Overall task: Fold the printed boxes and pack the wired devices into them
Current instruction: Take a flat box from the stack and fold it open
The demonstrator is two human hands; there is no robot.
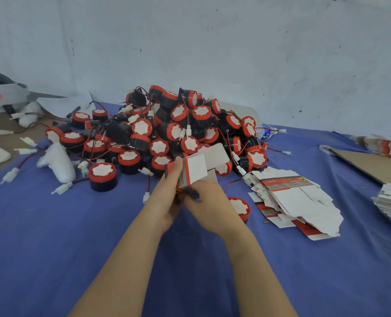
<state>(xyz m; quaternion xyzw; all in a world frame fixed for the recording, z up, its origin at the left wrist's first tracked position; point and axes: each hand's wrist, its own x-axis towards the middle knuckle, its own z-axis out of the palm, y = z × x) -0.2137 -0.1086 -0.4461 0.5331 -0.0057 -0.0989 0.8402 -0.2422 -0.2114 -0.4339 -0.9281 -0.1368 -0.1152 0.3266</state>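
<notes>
Both forearms reach in over the near edge of the tabletop (52, 225), which is covered in blue cloth, and meet around its middle. Left hand (169, 188): thumb laid up the red-printed side of the printed box (194, 170), fingers wrapped behind, a closed grip holding the box off the cloth with its white flaps standing open toward the far edge. Right hand (209, 203): back of hand up, wrist bent inward, fingers curled under the box's lower end. Its grip is hidden and blurred, so I cannot tell whether it pinches a flap or only presses. A dark smear sits between the hands, unidentified. Judged step: squaring the box and closing its bottom. To do this well, keep the left grip firm on the side panels without crushing them, fold along the scored creases, tuck the flap fully, and leave the top flaps free for loading. Just right of the right hand, one loose device (239, 208) lies on the cloth, handy for packing. Further right, a fanned stack of flat boxes (292, 197). Beyond the hands, toward the far edge, the heap of wired devices (167, 129), red-capped, leads tangled.
</notes>
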